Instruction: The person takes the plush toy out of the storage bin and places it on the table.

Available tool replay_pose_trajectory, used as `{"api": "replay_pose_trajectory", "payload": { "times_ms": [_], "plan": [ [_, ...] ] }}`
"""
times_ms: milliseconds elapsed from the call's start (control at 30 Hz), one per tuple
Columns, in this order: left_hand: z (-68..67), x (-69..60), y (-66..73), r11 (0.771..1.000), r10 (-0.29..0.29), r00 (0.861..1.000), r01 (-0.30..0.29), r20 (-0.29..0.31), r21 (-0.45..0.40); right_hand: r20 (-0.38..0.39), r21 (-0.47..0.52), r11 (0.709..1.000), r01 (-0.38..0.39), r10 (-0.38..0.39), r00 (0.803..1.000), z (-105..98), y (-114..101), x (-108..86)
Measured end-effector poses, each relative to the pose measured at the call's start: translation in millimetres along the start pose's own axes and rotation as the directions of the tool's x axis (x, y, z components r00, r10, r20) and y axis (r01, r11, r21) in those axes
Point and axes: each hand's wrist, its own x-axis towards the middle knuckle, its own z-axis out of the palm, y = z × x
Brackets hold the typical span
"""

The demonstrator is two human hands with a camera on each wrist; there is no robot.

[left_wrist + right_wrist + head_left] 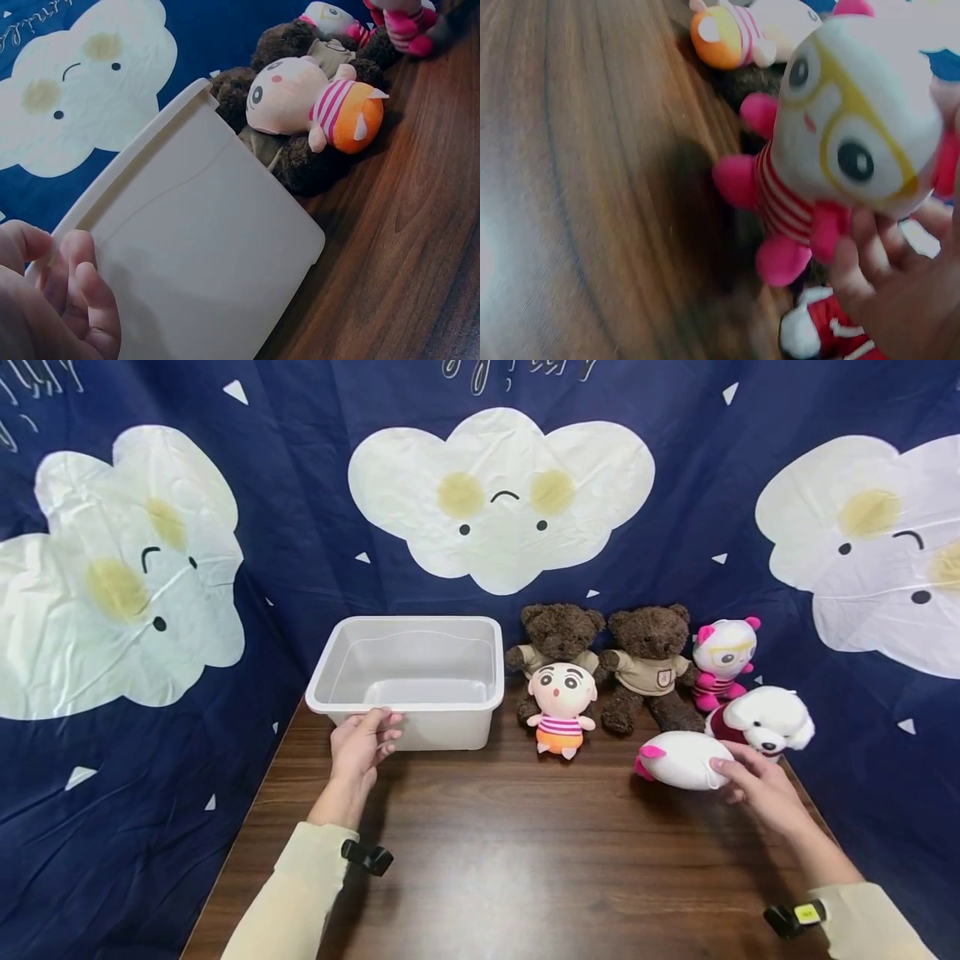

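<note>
My left hand (362, 750) grips the near rim of a light grey plastic bin (446, 727), thumb over the edge. In the left wrist view the fingers (97, 296) lie against the bin's outer wall. On the right, my right hand (763, 783) holds a plush doll (684, 762) by its head, above the table. The right wrist view shows this doll's white head (922, 97), yellow glasses, pink limbs and red-striped body. Just behind it lies a white plush dog (772, 718), partly covered by the doll and hand. No toys show inside the bin.
Two brown teddy bears (648, 668) sit against the blue cloth backdrop (300, 527). A boy doll (562, 693) in a striped top stands before the left bear. Another pink-and-white doll (722, 656) sits at the back right. All stand on a brown wooden table (495, 852).
</note>
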Motion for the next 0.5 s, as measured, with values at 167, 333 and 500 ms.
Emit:
{"api": "replay_pose_trajectory", "payload": {
  "times_ms": [167, 333, 500],
  "plan": [
    [0.7, 0.4, -2.6, 1.000, 0.001, 1.000, -0.001, 0.000, -0.002, -0.177, -0.164, 0.986, -0.012, -0.017, 0.984, 13.8, -2.4, 8.8],
    [1.3, 0.6, -1.4, 1.000, 0.019, 1.000, -0.019, 0.008, -0.007, -0.343, -0.251, 0.953, 0.170, -0.252, 0.905, 27.4, -4.1, 15.1],
    [0.8, 1.6, -0.1, 1.000, 0.017, 1.000, -0.017, 0.009, -0.018, -0.326, -0.370, 0.877, 0.306, -0.431, 0.841, 28.1, -13.9, 24.0]
  ]
}}
